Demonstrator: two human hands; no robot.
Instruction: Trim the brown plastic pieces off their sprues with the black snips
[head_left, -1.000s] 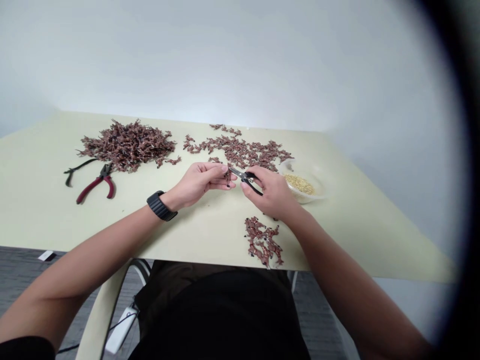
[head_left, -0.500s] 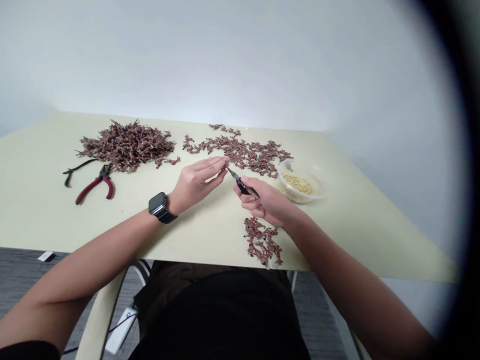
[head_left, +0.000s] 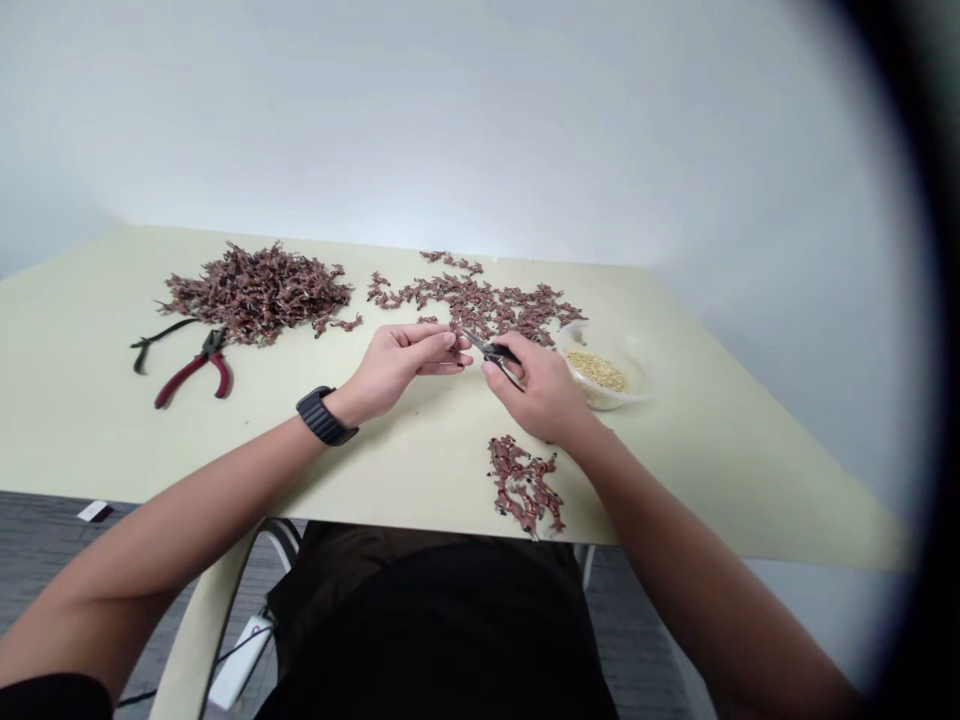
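Note:
My left hand (head_left: 401, 365) is closed, pinching a small brown figurine (head_left: 454, 342) between thumb and fingers; most of it is hidden. My right hand (head_left: 546, 392) grips black-handled pliers (head_left: 501, 354), their handles spread somewhat. Their metal tips point left and reach the figurine at my left fingertips; whether the jaws touch it I cannot tell. Just beyond both hands lies a spread of brown animal-like figurines (head_left: 480, 300). Closer to me, below my right hand, is a smaller cluster of figurines (head_left: 523, 487).
At the back left rises a large heap of figurines (head_left: 259, 290). In front of it lie red-handled pliers (head_left: 184, 380) and a black-handled tool (head_left: 142, 350). A clear plastic bowl (head_left: 637, 385) with small yellowish bits stands right of my right hand. The table (head_left: 360, 475) meets a pale wall.
My left hand has turned so its thumb side faces up, showing the figurine. My right hand has turned over, palm more downward, and the pliers' handles are spread wider.

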